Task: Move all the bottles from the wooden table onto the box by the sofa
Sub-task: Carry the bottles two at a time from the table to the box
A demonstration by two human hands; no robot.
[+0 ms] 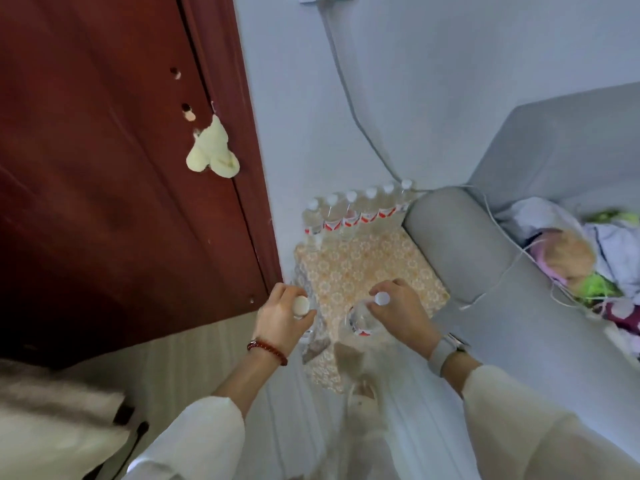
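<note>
A box (367, 268) covered in an orange flower-patterned cloth stands between the wall and the grey sofa arm. Several clear bottles (350, 213) with white caps and red labels line its far edge, upright. My left hand (280, 315) grips a clear bottle (300, 305) near its white cap, at the box's near left corner. My right hand (403, 311) holds another bottle (363, 317) by its neck over the box's near edge. The lower part of the left bottle is hidden behind my hand.
A dark red door (114, 174) with a pale cloth hanging on it fills the left. The grey sofa (519, 258) at the right carries clothes and a soft toy. A grey cable (349, 98) runs down the wall behind the box.
</note>
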